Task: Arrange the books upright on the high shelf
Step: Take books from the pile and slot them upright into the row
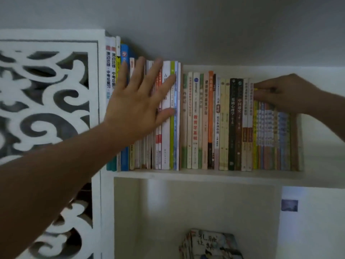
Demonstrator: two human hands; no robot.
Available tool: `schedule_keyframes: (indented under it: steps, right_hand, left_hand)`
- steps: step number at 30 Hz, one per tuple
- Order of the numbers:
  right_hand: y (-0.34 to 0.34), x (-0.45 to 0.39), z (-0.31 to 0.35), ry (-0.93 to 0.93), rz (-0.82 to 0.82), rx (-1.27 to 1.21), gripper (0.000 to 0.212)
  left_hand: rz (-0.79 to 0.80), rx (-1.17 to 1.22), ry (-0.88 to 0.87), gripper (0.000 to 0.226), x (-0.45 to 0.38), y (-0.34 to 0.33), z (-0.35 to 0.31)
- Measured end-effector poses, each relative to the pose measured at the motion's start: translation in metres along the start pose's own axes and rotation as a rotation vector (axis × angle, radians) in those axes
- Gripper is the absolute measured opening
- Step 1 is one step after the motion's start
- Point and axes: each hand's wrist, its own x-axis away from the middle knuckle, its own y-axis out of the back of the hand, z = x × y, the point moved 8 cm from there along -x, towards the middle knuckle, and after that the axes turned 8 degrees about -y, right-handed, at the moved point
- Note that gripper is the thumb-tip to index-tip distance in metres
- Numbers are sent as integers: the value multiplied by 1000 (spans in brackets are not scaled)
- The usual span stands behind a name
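Books [205,120] stand upright in a packed row along the high shelf [205,174]. Nearest us, our left hand [138,101] lies flat against the left-side spines, fingers straight and spread, holding nothing. Farther right, our right hand [281,94] curls its fingers over the tops of the thin coloured volumes [270,135]. We judge these paperbacks light, slightly floppy, best squeezed as a block. Little room shows overhead; free board remains right of the row.
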Motion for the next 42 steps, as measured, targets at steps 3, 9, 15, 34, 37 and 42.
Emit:
schedule_keyframes:
  steps: [3,9,15,34,37,42]
  right_hand:
    - [-1,-4,-3,-15,-92,13,73]
    - [-2,-1,-10,24,-178,270,82]
    - [-22,25,9,70,-613,340,64]
    - [-93,85,-2,27,-182,340,83]
    - [-107,104,-12,59,-10,365,94]
    - [-87,156,-25,69,17,353,86]
  left_hand:
    - [-5,-41,16,80,-1,-8,5]
    - [-35,102,-75,75,22,-7,0]
    - [-110,104,25,72,50,-13,3]
    - [-110,250,-43,73,158,-39,-58]
    - [-67,341,36,77,186,-46,-72]
    - [-18,565,38,79,206,-47,-101]
